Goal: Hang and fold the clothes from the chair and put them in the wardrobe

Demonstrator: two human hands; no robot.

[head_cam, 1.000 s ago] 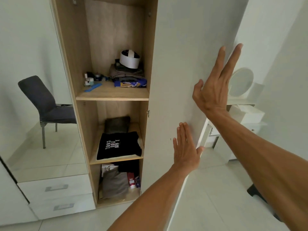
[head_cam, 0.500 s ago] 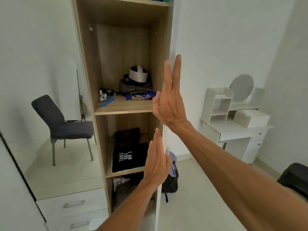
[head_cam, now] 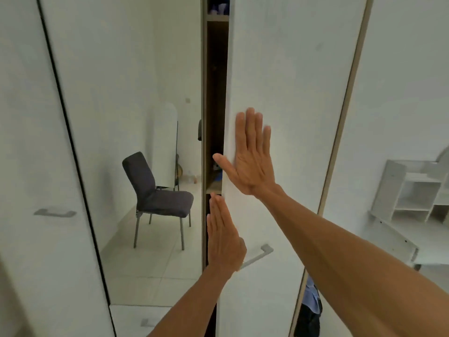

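Wardrobe door point(head_cam: 291, 69) touches left hand point(head_cam: 224, 242) and right hand point(head_cam: 251, 164)

No text, label, brand, number or sign can be read. The door point(head_cam: 286, 69), the chair point(head_cam: 167, 203) and the shelf unit point(head_cam: 410, 190) show no legible marks.
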